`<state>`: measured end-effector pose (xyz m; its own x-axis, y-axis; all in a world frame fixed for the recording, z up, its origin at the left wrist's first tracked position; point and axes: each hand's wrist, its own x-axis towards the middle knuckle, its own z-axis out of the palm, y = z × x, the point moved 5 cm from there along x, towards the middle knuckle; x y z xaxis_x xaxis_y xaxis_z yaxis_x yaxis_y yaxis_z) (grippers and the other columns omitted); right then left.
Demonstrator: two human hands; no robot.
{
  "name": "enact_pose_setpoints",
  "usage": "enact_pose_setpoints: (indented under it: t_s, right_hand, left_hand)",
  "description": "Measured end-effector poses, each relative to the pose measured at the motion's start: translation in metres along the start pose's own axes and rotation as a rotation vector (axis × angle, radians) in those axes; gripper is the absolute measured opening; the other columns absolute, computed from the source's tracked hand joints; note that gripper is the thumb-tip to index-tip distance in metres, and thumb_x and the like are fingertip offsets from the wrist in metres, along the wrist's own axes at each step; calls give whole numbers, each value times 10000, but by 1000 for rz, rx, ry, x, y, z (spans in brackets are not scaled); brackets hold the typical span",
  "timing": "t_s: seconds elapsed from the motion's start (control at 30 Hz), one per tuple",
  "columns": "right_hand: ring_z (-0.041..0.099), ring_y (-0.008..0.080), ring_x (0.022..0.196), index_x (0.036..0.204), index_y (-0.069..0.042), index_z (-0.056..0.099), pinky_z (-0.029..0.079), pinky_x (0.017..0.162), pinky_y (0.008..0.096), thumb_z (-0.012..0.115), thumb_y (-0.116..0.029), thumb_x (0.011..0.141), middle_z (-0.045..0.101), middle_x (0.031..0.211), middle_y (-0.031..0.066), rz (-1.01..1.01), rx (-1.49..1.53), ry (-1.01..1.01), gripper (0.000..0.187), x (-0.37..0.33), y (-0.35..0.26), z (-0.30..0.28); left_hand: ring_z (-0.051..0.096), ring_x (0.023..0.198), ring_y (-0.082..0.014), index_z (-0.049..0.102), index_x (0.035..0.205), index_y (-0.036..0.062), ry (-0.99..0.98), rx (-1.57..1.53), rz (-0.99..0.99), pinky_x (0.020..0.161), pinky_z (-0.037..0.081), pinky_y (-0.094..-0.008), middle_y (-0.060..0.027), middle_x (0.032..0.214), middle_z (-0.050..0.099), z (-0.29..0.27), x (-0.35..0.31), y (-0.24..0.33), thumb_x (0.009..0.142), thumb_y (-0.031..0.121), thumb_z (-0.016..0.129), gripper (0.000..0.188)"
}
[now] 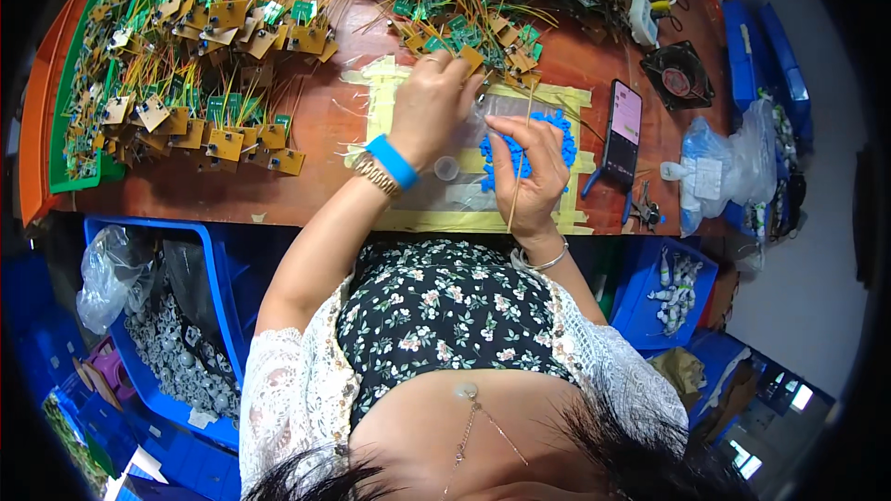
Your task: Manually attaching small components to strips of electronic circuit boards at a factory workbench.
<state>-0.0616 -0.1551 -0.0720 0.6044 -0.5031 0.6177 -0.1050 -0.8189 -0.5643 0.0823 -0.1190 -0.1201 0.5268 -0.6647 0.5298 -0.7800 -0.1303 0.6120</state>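
Note:
My left hand [427,111], with a blue wristband [393,161] and a gold watch, reaches to the near edge of a pile of circuit boards [483,37]. Its fingers are curled and their tips partly hidden, close to a small brown board [471,58]; what they pinch I cannot make out. Just to its right, my right hand [534,176] is closed with thumb and index finger close together. A thin, pale stick [514,204] runs lengthwise across this hand. Small blue pieces [555,121] lie heaped around and behind it. A small clear round cap [446,168] rests between my wrists.
Yellow tape [436,221] borders the work area. Wired boards [223,74] cover the left, beside a green tray [70,111]. To the right are a phone [623,130], pliers [644,209], a fan [678,75] and a plastic bag [724,167]. Blue bins [223,297] stand below the table edge.

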Motion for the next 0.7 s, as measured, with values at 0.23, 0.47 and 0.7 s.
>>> enact_pose_setpoints:
  t_s: [0.23,0.47,0.7]
  right_hand:
    - [635,240,880,970,-42,679,446,837,340,693,18,789,705,945,70,16,-11,-1,191,-12,8,-4]
    - [673,223,889,1061,-44,652,504,795,319,700,23,787,694,1062,95,90,159,-105,287,-2,14,29]
    - [659,112,812,1026,-13,638,532,727,239,694,38,822,680,928,58,251,429,-54,217,2,9,57]
  left_hand:
    - [601,887,-333,612,853,9,-159,100,79,726,521,-416,-173,904,595,27,-8,4,729,74,660,149]
    - [630,840,-282,635,1120,41,-212,-318,-86,714,522,-343,-131,985,591,-41,-33,4,801,-66,638,337]
    - [628,917,-133,585,1161,-14,288,-780,-582,730,560,-257,-74,1059,603,-63,-79,-20,864,-16,670,309]
